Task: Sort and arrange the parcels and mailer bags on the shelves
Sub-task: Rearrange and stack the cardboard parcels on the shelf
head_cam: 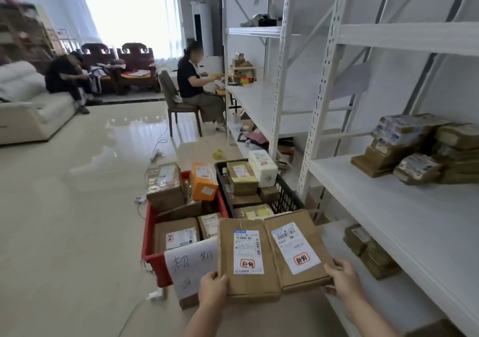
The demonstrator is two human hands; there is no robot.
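I hold two flat brown cardboard parcels side by side in front of me, above the crates. My left hand grips the near edge of the left parcel, which carries a white label with a red stamp. My right hand grips the near right corner of the right parcel, labelled the same way. The white metal shelf stands to my right, with a stack of brown taped parcels on its middle board and more brown parcels on the board below.
A red crate with a handwritten paper sign and a black crate stand on the floor, both full of parcels. Two people sit farther back, one on a chair by the far shelf. A white sofa is at the left. Cables lie on the tiled floor.
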